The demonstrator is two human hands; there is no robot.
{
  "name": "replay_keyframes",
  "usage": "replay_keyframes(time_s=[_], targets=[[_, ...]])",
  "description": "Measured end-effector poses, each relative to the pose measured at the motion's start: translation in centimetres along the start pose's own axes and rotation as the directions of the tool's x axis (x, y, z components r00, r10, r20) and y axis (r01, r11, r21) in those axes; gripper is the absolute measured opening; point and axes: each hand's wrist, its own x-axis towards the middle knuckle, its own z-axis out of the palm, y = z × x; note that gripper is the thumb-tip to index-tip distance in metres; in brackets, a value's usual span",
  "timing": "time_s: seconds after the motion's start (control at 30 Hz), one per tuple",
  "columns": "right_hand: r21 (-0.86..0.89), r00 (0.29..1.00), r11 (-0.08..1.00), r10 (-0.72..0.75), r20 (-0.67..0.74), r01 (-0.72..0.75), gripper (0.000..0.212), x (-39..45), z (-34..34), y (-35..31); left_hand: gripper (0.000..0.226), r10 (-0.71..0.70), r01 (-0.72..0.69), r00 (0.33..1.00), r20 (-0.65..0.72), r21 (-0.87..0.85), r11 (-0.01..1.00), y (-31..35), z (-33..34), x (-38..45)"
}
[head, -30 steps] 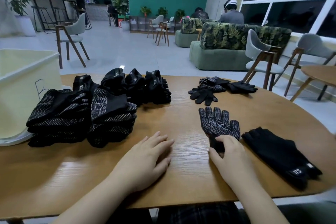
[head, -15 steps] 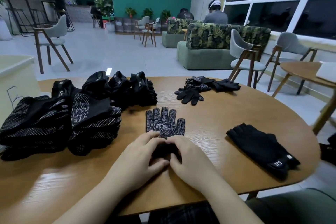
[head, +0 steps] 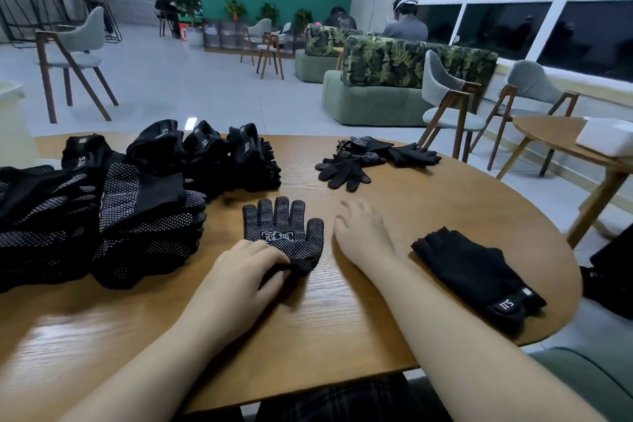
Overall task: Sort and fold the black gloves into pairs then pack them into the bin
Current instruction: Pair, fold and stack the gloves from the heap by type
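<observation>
While left hand (head: 239, 271) pinches its cuff, dotted glove (head: 284, 233) lies flat (white logo), right hand (head: 363, 233) spread.

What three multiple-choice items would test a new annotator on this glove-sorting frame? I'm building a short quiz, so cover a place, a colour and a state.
1. Where does the dotted glove lie?
A. On the sofa
B. On the wooden table, between the hands
C. On a chair

2. What colour are the dots on that glove?
A. White
B. Red
C. Yellow

3. What is the left hand doing?
A. Hanging off the table
B. Lying flat on bare wood
C. Gripping the glove's cuff

Answers:
1 B: it lies flat on the wood, fingers pointing away, with the right hand beside it.
2 A: pale dots cover the black knit.
3 C: its fingers curl round the bunched cuff, while the right hand is open and apart from the glove.
</observation>
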Motion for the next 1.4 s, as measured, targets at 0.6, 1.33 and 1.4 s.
replay_keyframes(time_s=[0.6,1.33,1.4], targets=[[-0.263,0.999,0.964,0.042,0.011,-0.038,0.042,5.6,0.8,1.1,0.044,-0.039,-0.074,0.966,-0.257,-0.414,0.907,0.9,-1.3,-1.2],[-0.252,0.994,0.965,0.095,0.062,-0.077,0.048,7.0,0.9,1.6,0.097,-0.004,-0.087,0.986,-0.166,-0.535,0.841,1.1,-1.6,0.0],[-0.183,0.998,0.982,0.042,-0.042,-0.049,0.036,6.3,0.6,1.5,0.096,-0.009,-0.008,0.999,-0.037,-0.424,0.905,-0.1,-1.2,-1.3]])
